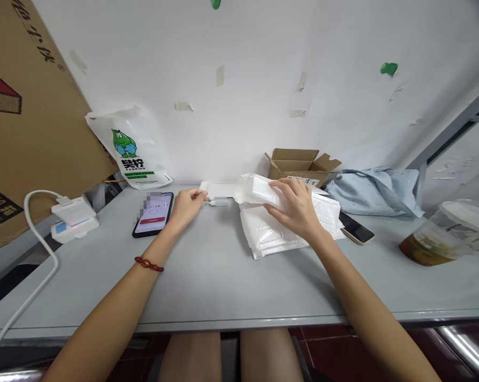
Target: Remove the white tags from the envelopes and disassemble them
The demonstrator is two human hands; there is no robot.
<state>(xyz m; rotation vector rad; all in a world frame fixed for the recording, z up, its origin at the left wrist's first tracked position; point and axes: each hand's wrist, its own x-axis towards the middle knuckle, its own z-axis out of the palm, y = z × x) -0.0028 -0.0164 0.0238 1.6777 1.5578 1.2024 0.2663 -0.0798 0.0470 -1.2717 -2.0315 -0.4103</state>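
My left hand (189,206) has its fingers pinched together at the left end of a small white piece like a cable plug (219,202). What lies between those fingertips is too small to make out. Behind the plug is a flat white strip (219,189), perhaps a box flap or paper. My right hand (295,207) grips a slim white box (265,191) from above, thumb on the near side and fingers on the far side. A thin translucent wrapper (244,187) covers the box's left end. Under it lies a white padded mailer (271,233), flat on the table.
A lit phone (155,214) lies left of my left hand. An open cardboard box (299,163), a dark phone (357,228), a blue-grey cloth pouch (375,191) and a drink cup (442,233) are at right. A charger with cable (74,212) and a white bag (130,148) stand left.
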